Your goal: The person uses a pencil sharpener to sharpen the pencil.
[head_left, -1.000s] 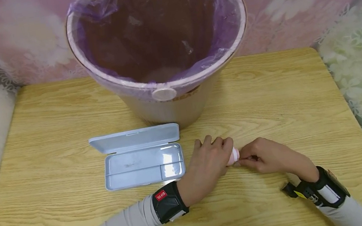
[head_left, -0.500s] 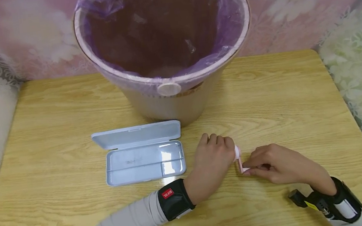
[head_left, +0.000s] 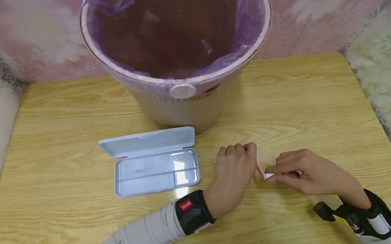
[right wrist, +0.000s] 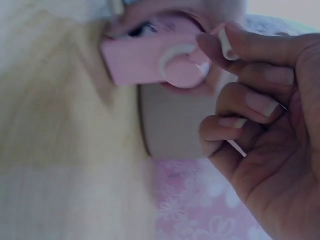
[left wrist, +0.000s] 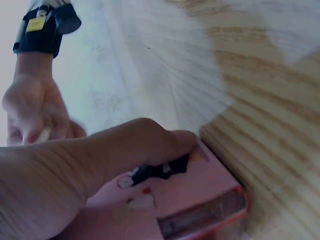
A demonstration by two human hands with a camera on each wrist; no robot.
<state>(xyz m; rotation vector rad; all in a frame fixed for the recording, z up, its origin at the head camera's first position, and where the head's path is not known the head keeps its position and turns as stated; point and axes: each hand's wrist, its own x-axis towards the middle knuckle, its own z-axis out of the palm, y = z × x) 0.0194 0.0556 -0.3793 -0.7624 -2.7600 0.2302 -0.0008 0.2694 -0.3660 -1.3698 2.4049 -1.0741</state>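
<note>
My left hand (head_left: 236, 174) grips a pink hand-crank pencil sharpener (left wrist: 185, 192), mostly hidden behind the fingers in the head view. In the left wrist view the thumb lies along its cartoon-printed side, above a clear window (left wrist: 205, 215). The right wrist view shows the sharpener's round crank hub (right wrist: 182, 72) facing my right hand. With thumb and index finger, my right hand (head_left: 302, 170) pinches the white knob (right wrist: 227, 45) at the end of the pink crank arm (head_left: 261, 170). Its other fingers are curled toward the palm.
Left of the hands lies an open light blue pencil case (head_left: 142, 169), its lid tilted up. Behind it stands a large bin (head_left: 182, 107) lined with a purple plastic bag (head_left: 254, 17). Everything rests on a wood-grain table (head_left: 59, 114).
The crank arm has swung round and outward from the sharpener with the right hand on its knob. That hand has moved slightly right; the left hand has turned slightly, hiding more of the sharpener.
</note>
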